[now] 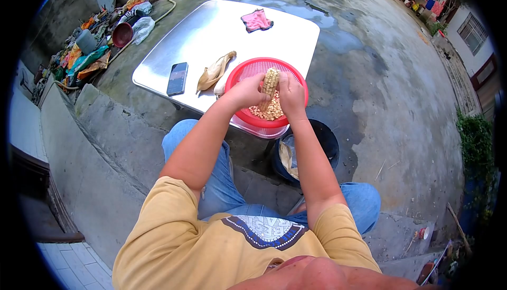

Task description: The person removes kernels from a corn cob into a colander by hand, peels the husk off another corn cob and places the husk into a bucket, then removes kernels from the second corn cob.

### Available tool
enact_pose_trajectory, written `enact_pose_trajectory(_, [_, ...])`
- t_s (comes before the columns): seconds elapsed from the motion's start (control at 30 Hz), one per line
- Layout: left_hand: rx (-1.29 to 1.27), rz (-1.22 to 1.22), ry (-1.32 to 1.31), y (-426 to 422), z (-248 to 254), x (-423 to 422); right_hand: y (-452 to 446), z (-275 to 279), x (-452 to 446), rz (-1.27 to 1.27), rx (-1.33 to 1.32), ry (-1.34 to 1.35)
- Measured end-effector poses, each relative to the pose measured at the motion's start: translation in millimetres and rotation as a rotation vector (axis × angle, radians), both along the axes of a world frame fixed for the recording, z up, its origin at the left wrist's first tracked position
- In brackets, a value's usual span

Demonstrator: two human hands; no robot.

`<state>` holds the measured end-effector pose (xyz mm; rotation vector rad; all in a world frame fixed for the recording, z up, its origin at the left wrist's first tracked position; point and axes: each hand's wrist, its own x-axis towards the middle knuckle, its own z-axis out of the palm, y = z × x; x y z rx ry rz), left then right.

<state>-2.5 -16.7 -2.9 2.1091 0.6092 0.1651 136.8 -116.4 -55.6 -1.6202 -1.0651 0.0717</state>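
Note:
An ear of dried corn [271, 82], pale yellow and partly stripped of kernels, is held upright above a red plastic basket [235, 76]. My left hand [249, 91] is closed round its left side. On its right side my right hand [291, 93] grips it, with the thumb near the top. Loose kernels [270, 111] lie in the bottom of the basket below both hands. Left of the basket, a dry corn husk [215, 72] rests on the metal table [211, 31]. The palms and the lower part of the ear are partly hidden.
A smartphone [177, 78] lies near the table's left edge, and a pink cloth [257, 20] near its far edge. Below the table's right corner stands a dark bucket [328, 145] with husks inside. Bags and scrap [87, 60] are piled by the wall at left.

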Motion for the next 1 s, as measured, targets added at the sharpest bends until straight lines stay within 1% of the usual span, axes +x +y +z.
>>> enact_pose_trajectory(0.1, [-0.125,0.017,-0.023,-1.0,2.5,-0.4,2.7,0.0,-5.1,-0.006,0.041,-0.059])
enact_pose_trajectory(0.17, [-0.233,0.015,-0.024,0.7,-1.6,1.8,1.3,2.1,-6.2,0.002,0.02,-0.047])
enact_pose_trajectory(0.27, [-0.23,0.025,-0.022,1.3,-5.8,3.0,0.7,3.3,-8.8,-0.019,-0.015,-0.058])
enact_pose_trajectory(0.4, [-0.295,0.021,-0.036,1.3,-7.8,3.1,3.3,-1.6,-8.5,-0.09,-0.022,-0.117])
enact_pose_trajectory(0.47, [-0.367,0.007,-0.055,1.4,-5.5,2.4,3.1,-1.5,-6.2,-0.059,-0.013,-0.026])
enact_pose_trajectory(0.6, [-0.361,0.063,-0.022,0.3,6.7,1.3,0.9,3.8,-3.9,0.045,0.029,0.057])
enact_pose_trajectory(0.7, [-0.354,0.067,-0.014,0.8,6.6,1.7,2.1,1.6,-4.1,0.022,0.018,-0.012])
enact_pose_trajectory(0.8, [-0.371,0.056,-0.038,2.2,0.3,2.3,0.8,1.9,-4.0,0.014,-0.039,-0.007])
enact_pose_trajectory(0.9, [-0.372,0.053,-0.042,0.0,3.1,1.6,3.3,-3.0,-6.5,-0.096,-0.018,-0.112])
enact_pose_trajectory(1.0, [-0.382,0.056,-0.05,-0.9,5.0,1.3,3.0,-2.9,-4.6,-0.058,-0.015,-0.051])
